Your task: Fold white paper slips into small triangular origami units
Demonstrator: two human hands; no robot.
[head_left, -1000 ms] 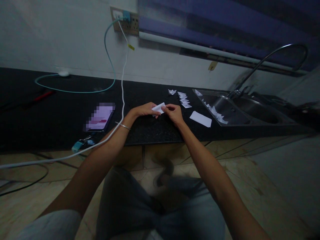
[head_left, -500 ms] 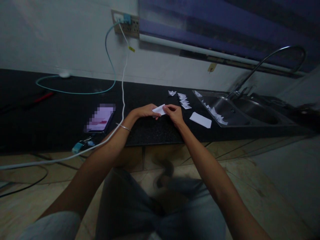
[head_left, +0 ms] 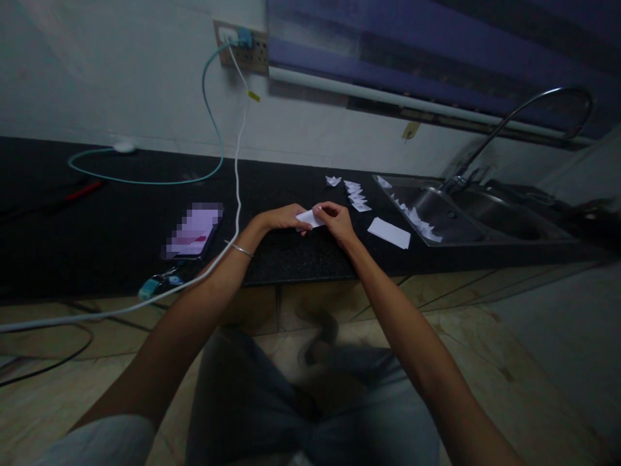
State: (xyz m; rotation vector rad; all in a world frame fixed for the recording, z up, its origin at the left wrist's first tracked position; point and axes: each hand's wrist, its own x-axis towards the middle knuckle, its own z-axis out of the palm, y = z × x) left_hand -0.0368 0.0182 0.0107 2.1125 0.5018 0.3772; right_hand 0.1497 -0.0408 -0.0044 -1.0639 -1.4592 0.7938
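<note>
Between my two hands is a small folded piece of white paper [head_left: 308, 219], held over the black countertop [head_left: 286, 259] near its front edge. My left hand [head_left: 287, 217] grips its left end, thumb on top. At the right end, my right hand [head_left: 336, 221] pinches the paper between thumb and fingers. A stack of white paper sheets [head_left: 389, 232] lies to the right of my right hand. Behind it stand several folded paper boats [head_left: 356, 196] in a row, with a single paper boat [head_left: 333, 181] just left of them.
More folded white paper [head_left: 420, 220] lies along the left rim of the metal sink [head_left: 456, 241]. On the left are a phone [head_left: 196, 230] and a teal key fob [head_left: 151, 285]. A white cable [head_left: 237, 175] hangs from the wall socket and passes across my left forearm.
The folded paper has tilted flatter, its right end lower and more covered by my right fingers. My right hand has shifted slightly left. Everything on the counter stays put.
</note>
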